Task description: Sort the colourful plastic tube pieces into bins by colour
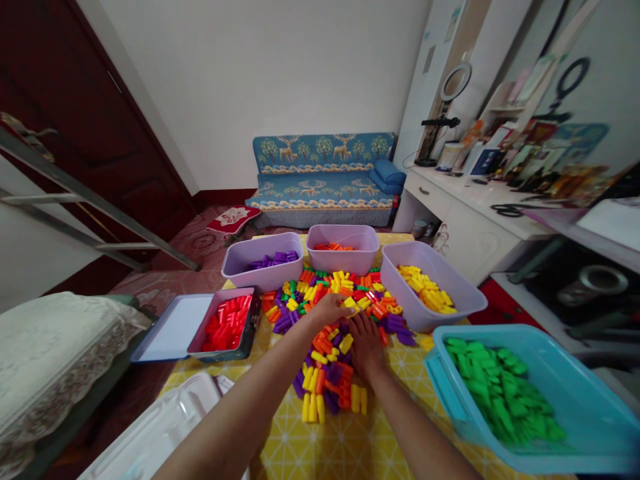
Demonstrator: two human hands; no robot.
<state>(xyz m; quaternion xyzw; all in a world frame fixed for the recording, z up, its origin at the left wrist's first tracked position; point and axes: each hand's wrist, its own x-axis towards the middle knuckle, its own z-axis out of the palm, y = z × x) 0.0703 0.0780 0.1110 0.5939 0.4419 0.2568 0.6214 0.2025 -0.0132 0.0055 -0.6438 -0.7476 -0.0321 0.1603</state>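
The worktop [400,373], covered in a yellow cloth with white lines, is hemmed in on most sides: three lilac bins stand along its far side, the left one [263,277] and the middle one [343,261] close together, the right one [415,310] set at an angle. A teal tub [445,387] takes up the near right corner, and a tin [245,337] stands by the left edge, its pale lid [170,330] reaching out past that edge, as does a white plastic item [165,427] nearer the person. Patterned cloth shows between the pile and the person, and in a strip between the right forearm and the teal tub. The pile of plastic pieces [319,383] lies mid-worktop, spreading up against the lilac bins: short, glossy, tube-like pieces in yellow, orange, red, purple and green, jumbled, with some yellow ones side by side at the near end. Sorted colours fill the containers: purple left, orange middle, yellow right, green in the tub, red in the tin. The left hand [333,310] reaches over the pile, fingers bent at a yellow piece; whether they grip it cannot be told. The right hand [367,343] rests at the pile's right side, its fingers extended and slightly parted over the pieces.
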